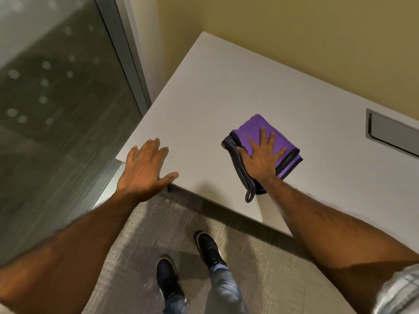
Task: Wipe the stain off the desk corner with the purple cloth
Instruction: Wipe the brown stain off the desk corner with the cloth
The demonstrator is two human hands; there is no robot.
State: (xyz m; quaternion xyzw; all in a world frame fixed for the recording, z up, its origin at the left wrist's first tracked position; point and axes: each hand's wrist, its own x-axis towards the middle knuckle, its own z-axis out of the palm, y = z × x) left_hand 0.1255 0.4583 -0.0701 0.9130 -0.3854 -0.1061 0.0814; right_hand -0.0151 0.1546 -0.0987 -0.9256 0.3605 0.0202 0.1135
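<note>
A folded purple cloth [251, 129] with dark edging and a hanging loop lies on the white desk [204, 105], a little in from the front edge. My right hand [260, 157] lies flat on top of it, fingers spread, palm pressing the cloth down. My left hand [145, 171] rests with spread fingers on the desk's near left corner, holding nothing. I can make out no stain on the desk surface.
A grey cable hatch [392, 134] is set into the desk at the right. A glass partition with a metal frame [127, 55] stands left of the desk, a yellow wall behind it. My feet in dark shoes [208, 248] stand on grey carpet.
</note>
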